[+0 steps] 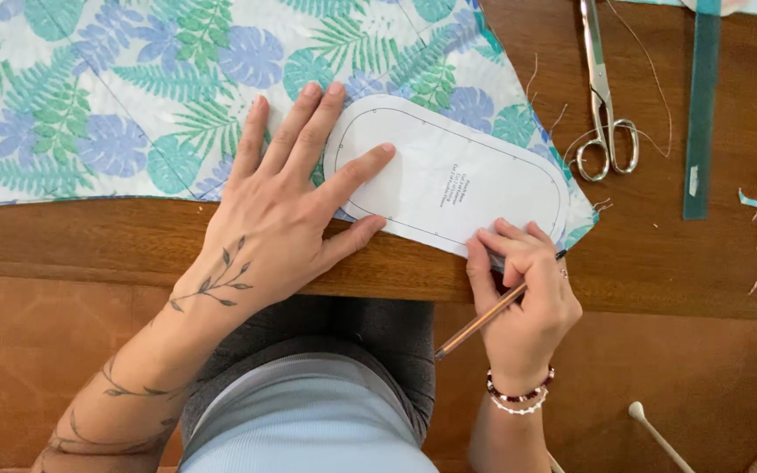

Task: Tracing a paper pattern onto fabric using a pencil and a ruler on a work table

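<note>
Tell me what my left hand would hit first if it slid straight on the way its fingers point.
The left hand points up-right. Going on, it likely crosses only more leaf-print fabric; nothing else shows before the picture's edge.

Scissors (pixel 604 114) and a green ruler (pixel 702 114) lie on the wooden table (pixel 676 263).

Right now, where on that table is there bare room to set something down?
Bare wood shows between the scissors and the green ruler, and along the table edge below the leafy fabric. It is crowded around the paper pattern, where the left hand presses and the right hand holds a pencil.
</note>
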